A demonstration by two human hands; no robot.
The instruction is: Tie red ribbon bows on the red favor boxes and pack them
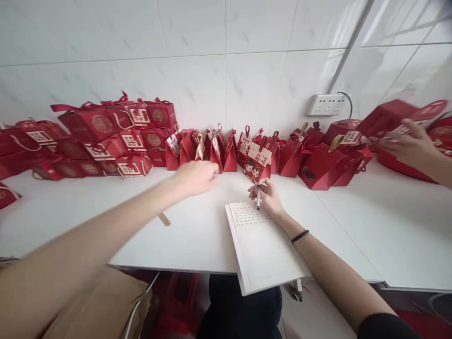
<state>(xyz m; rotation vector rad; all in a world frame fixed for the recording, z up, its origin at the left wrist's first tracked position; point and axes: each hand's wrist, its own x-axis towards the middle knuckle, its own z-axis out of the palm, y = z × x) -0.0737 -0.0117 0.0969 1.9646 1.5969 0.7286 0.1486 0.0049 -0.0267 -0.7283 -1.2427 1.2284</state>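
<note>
My right hand (269, 197) has a pen (258, 197) between its fingers, above the top of an open notebook (268, 254) with rows of handwriting. Its fingertips are at the lower edge of a small red gift box (256, 172) with a cartoon print and a pale tag; whether they grip it I cannot tell. My left hand (201, 178), blurred, is over the table in front of a row of red triangular gift boxes (230, 155). Its fingers bend downward, and anything under them is hidden.
Red boxes with ribbons (102, 122) are stacked on the left of the white table (190, 245). More red boxes (323, 167) stand on the right, where another person's hand (413, 141) holds a red box (386, 117). A power strip (326, 104) is on the wall.
</note>
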